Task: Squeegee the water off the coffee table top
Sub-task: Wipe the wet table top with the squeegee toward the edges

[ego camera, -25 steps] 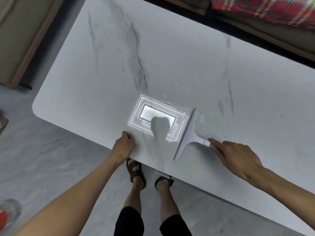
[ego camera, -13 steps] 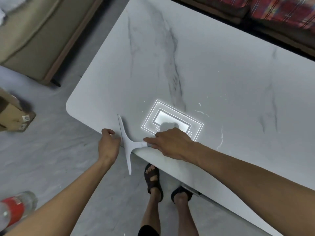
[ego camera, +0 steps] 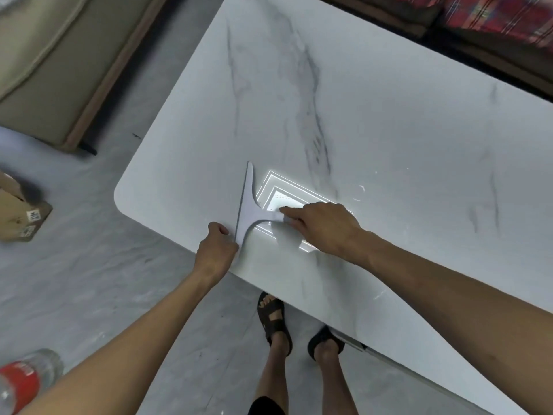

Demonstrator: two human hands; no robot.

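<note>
A white T-shaped squeegee point(ego camera: 250, 212) lies on the white marble coffee table top point(ego camera: 374, 130), its blade running near the table's near-left part. My right hand point(ego camera: 321, 227) grips the squeegee's short handle from the right. My left hand point(ego camera: 217, 251) rests with curled fingers on the table's near edge, touching the lower end of the blade. A bright rectangular light reflection point(ego camera: 282, 199) shines on the wet surface under my right hand. A few small water streaks point(ego camera: 360, 193) show further right.
A beige sofa point(ego camera: 54, 64) stands to the left, a plaid-covered seat point(ego camera: 493, 16) at the far right. A cardboard box point(ego camera: 21, 217) and a red-labelled plastic bottle point(ego camera: 24, 381) sit on the grey floor at left. My sandalled feet point(ego camera: 273, 319) stand under the table's near edge.
My right hand swept the squeegee leftwards across the table to the near-left edge, then brought it back onto the top. My left hand stayed on the edge.
</note>
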